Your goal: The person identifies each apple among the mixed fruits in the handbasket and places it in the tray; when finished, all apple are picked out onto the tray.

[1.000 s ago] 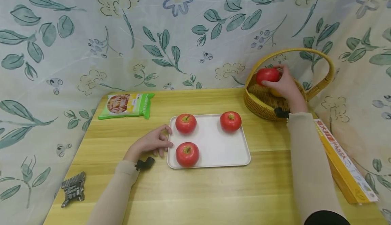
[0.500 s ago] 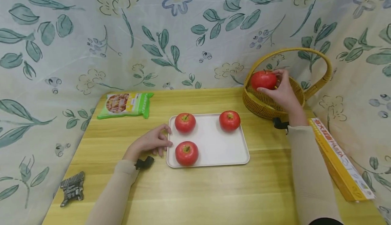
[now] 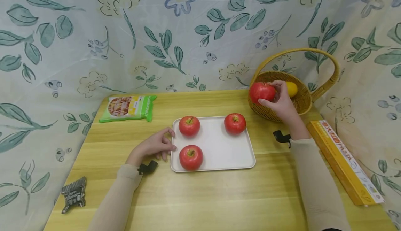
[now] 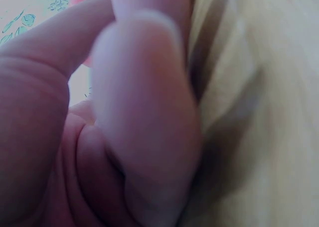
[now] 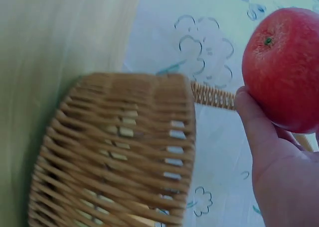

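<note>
My right hand (image 3: 281, 102) grips a red apple (image 3: 262, 93) between thumb and fingers, over the front left rim of a wicker basket (image 3: 264, 110). The right wrist view shows this apple (image 5: 285, 70) raised beside the woven basket wall (image 5: 114, 147). A white tray (image 3: 223, 147) lies mid-table with an apple (image 3: 189, 126) at its back left, another apple (image 3: 191, 158) at its front left and a third apple (image 3: 235, 123) at its back right. Fingertips of my left hand (image 3: 153, 144) rest at the tray's left rim, loosely bent; in the left wrist view its fingers (image 4: 144, 102) fill the foreground.
A yellow fruit (image 3: 291, 89) lies inside the basket, whose tall handle (image 3: 332, 62) arches above. To the right is a long yellow pasta box (image 3: 344, 164). A green food packet (image 3: 128, 108) lies back left, a dark grey packet (image 3: 74, 195) front left.
My right hand has carried the apple left and toward me, from inside the basket to over its rim, baring the yellow fruit. My left hand has stayed at the tray.
</note>
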Motion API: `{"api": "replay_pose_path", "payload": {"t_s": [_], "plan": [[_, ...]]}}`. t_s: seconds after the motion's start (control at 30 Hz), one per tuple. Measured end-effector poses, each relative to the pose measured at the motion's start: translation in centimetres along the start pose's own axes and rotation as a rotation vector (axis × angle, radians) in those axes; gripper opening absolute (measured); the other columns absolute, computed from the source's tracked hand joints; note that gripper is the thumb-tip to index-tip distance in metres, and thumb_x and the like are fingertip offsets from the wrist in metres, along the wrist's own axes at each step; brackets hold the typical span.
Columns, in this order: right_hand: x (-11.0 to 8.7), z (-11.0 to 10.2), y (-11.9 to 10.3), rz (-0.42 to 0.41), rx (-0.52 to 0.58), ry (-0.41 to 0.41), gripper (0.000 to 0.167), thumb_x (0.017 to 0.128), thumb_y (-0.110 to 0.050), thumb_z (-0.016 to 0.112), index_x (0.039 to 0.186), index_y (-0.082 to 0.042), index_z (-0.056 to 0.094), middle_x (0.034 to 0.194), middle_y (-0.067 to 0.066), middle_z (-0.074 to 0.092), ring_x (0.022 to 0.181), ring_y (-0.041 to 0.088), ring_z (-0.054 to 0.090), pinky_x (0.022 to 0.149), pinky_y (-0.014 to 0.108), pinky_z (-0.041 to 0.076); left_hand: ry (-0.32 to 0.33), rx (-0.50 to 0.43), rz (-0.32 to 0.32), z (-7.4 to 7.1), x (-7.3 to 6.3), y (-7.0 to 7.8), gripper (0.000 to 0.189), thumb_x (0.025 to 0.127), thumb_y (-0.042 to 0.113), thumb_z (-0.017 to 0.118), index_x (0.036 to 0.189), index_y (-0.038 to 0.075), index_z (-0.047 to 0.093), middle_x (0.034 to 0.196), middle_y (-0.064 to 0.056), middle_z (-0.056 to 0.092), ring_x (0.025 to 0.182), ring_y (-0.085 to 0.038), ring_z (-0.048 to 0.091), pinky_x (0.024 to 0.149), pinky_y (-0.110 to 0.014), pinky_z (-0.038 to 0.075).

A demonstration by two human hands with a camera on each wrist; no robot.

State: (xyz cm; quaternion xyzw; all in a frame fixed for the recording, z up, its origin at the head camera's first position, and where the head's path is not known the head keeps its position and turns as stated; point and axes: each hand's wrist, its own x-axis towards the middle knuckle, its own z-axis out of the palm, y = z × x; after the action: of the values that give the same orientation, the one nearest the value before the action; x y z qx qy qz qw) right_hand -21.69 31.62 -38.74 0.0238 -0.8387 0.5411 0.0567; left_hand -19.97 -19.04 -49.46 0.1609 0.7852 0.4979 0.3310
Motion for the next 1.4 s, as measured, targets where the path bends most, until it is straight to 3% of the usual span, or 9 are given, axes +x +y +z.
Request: {"api": "replay_pose_path", "payload": {"t_s": [0.13, 0.27, 0.37, 0.5, 0.67, 0.93, 1.17, 1.4], "plan": [[-0.8, 0.9, 0.1, -0.048, 0.033, -0.022, 0.069, 0.095, -0.005, 0.077, 0.14, -0.02, 0.026, 0.156, 0.001, 0.037, 0.15, 0.03, 0.037, 0.126, 0.042, 0.04, -0.003, -0.001, 0.004, 0.0, 0.0, 0.0, 0.055, 0.095, 0.03, 0.081, 0.132, 0.013, 0.044, 0.078, -0.006, 0.072, 0.052, -0.018, 0.068, 0.045, -0.024, 0.048], [-1.8, 1.9, 0.5, -0.095, 0.065, -0.062, 0.067, 0.094, 0.0, 0.076, 0.138, -0.015, 0.028, 0.151, -0.006, 0.038, 0.146, 0.024, 0.04, 0.111, 0.016, 0.047, -0.004, -0.002, 0.003, 0.0, -0.1, 0.2, 0.055, 0.095, 0.029, 0.081, 0.132, 0.013, 0.044, 0.078, -0.006, 0.072, 0.052, -0.018, 0.067, 0.045, -0.024, 0.047], [-2.8, 2.7, 0.8, -0.138, 0.103, -0.09, 0.065, 0.091, 0.006, 0.076, 0.134, -0.014, 0.031, 0.151, -0.005, 0.04, 0.142, 0.016, 0.042, 0.104, 0.008, 0.047, -0.006, -0.006, 0.002, 0.0, -0.1, 0.2, 0.054, 0.096, 0.029, 0.081, 0.132, 0.013, 0.044, 0.077, -0.005, 0.072, 0.052, -0.018, 0.067, 0.045, -0.024, 0.047], [-4.5, 3.8, 1.2, -0.194, 0.129, -0.138, 0.064, 0.087, 0.012, 0.076, 0.13, -0.01, 0.033, 0.154, 0.006, 0.042, 0.136, 0.006, 0.047, 0.104, 0.008, 0.047, -0.009, -0.008, 0.003, 0.2, 0.0, 0.1, 0.054, 0.096, 0.028, 0.08, 0.132, 0.012, 0.044, 0.077, -0.005, 0.072, 0.052, -0.018, 0.067, 0.045, -0.024, 0.047], [-6.8, 5.3, 1.4, -0.241, 0.124, -0.221, 0.065, 0.084, 0.015, 0.076, 0.128, 0.003, 0.03, 0.156, 0.025, 0.039, 0.134, 0.003, 0.049, 0.105, 0.01, 0.047, -0.008, -0.012, -0.001, 0.4, 0.1, 0.0, 0.054, 0.096, 0.028, 0.08, 0.133, 0.013, 0.044, 0.078, -0.005, 0.072, 0.053, -0.018, 0.068, 0.045, -0.024, 0.047], [-9.4, 8.2, 2.2, -0.322, -0.043, -0.339, 0.07, 0.076, -0.002, 0.092, 0.127, -0.002, 0.044, 0.149, 0.018, 0.053, 0.136, 0.007, 0.052, 0.111, 0.016, 0.046, -0.013, 0.001, -0.003, 0.0, -0.2, 0.1, 0.053, 0.097, 0.027, 0.08, 0.132, 0.012, 0.043, 0.077, -0.005, 0.071, 0.052, -0.018, 0.067, 0.045, -0.024, 0.047], [-9.8, 8.2, 2.5, -0.339, 0.016, -0.324, 0.071, 0.072, 0.008, 0.091, 0.127, -0.003, 0.047, 0.149, 0.017, 0.052, 0.137, 0.002, 0.049, 0.111, 0.014, 0.045, -0.001, -0.001, -0.011, -0.4, 0.0, 0.4, 0.054, 0.095, 0.027, 0.081, 0.132, 0.012, 0.044, 0.077, -0.007, 0.072, 0.053, -0.02, 0.068, 0.046, -0.025, 0.05], [-10.7, 8.0, 2.5, -0.318, 0.049, -0.351, 0.069, 0.073, 0.005, 0.091, 0.126, -0.004, 0.047, 0.148, 0.017, 0.053, 0.133, 0.004, 0.054, 0.111, 0.016, 0.047, -0.002, -0.002, -0.029, -0.2, 0.2, 0.2, 0.054, 0.095, 0.027, 0.081, 0.132, 0.013, 0.045, 0.077, -0.007, 0.072, 0.054, -0.021, 0.069, 0.047, -0.026, 0.051]]}}
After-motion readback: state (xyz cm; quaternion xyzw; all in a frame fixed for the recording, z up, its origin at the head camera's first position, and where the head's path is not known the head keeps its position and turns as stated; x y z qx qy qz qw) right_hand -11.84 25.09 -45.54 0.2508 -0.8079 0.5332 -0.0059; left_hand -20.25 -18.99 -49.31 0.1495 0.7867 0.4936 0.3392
